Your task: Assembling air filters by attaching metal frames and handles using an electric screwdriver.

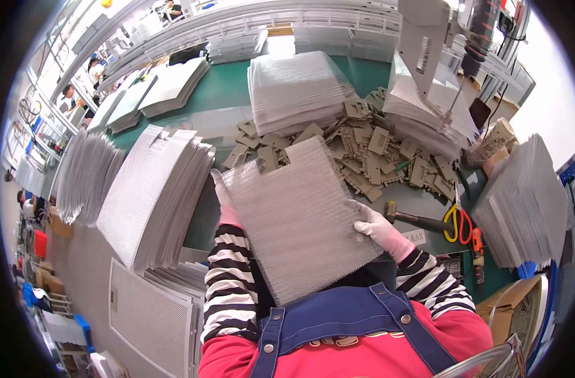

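Observation:
A silvery metal mesh sheet (pixel 306 220) is held tilted in front of my body, with a rectangular notch in its far edge. My left hand (pixel 225 192), in a white glove, grips the sheet's left edge near the far corner; part of its fingers is behind the mesh. My right hand (pixel 381 232), also gloved, pinches the right edge, thumb on top. Beyond the sheet lies a heap of beige-grey plastic pieces (pixel 379 142). A hammer (pixel 420 219) lies just right of my right hand, near scissors (pixel 457 223) with yellow and red handles.
Stacks of mesh sheets stand at left (pixel 152 189), far centre (pixel 297 85) and right (pixel 520 201). A hanging power screwdriver (pixel 479 47) is over the far right. An orange-handled tool (pixel 477 249) lies at the right edge. Framed mesh panels (pixel 150 315) lean at lower left.

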`<move>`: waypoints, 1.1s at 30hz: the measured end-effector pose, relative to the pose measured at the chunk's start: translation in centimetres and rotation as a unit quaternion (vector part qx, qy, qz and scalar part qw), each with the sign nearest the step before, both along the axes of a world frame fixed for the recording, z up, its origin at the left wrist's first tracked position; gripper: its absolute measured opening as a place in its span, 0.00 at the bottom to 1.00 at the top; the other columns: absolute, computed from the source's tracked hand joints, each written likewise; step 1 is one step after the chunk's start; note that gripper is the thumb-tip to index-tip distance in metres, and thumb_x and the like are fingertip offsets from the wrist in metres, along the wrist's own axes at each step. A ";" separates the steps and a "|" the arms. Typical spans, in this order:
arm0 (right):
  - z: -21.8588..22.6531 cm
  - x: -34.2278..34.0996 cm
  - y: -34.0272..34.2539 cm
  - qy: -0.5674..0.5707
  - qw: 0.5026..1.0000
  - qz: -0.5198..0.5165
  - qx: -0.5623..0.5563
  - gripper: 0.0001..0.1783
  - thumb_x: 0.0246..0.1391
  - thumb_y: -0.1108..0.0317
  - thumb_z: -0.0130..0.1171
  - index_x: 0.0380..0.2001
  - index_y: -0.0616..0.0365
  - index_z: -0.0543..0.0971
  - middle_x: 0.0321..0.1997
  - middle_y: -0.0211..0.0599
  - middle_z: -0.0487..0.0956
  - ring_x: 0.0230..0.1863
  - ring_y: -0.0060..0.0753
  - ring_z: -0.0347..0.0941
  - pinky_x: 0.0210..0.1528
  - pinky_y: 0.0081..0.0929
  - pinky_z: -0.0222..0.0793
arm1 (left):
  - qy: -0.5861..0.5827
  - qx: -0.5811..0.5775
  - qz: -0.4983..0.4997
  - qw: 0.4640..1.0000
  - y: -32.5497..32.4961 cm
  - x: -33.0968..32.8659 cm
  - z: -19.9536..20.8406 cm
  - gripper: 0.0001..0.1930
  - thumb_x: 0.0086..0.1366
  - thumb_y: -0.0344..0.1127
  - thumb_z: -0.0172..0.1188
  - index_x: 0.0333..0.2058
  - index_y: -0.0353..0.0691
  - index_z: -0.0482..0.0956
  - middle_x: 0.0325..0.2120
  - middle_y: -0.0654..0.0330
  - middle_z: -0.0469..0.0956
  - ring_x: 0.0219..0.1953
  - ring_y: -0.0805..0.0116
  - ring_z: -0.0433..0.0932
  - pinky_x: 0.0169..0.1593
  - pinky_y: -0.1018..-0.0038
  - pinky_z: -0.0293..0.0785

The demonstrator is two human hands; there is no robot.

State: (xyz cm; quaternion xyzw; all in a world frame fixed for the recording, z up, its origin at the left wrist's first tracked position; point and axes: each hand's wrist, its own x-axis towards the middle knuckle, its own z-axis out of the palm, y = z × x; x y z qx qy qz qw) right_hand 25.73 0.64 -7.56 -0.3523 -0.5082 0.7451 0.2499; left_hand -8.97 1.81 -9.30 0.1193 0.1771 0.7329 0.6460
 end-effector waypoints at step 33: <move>14.6 23.3 18.3 0.356 0.787 -0.500 -0.054 0.32 0.59 0.46 0.43 0.54 0.62 0.56 0.54 0.62 0.63 0.50 0.59 0.67 0.48 0.47 0.72 | 0.161 0.082 -0.031 0.983 1.9 -0.6 -1.1 0.42 0.58 0.72 0.36 0.50 0.33 0.66 0.44 0.52 0.73 0.45 0.57 0.72 0.49 0.63 0.69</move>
